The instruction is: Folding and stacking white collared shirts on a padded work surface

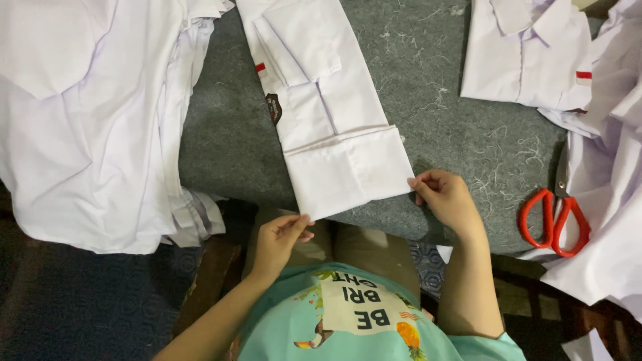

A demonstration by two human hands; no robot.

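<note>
Scissors (555, 217) right of shirt (334, 134); pile (87, 120) left.

You are at a garment finishing station in a small sewing or tailoring workshop. Note the indicators: the work surface is a grey felt-covered table (461, 134) littered with loose thread clippings (498, 157). A stack of identical white shirts (87, 127) lies at one side, and more white shirts (528, 53) are spread at the other. Red-handled scissors (555, 217) rest on the felt near the table edge. One folded white shirt (328, 113) lies at the centre.
</note>
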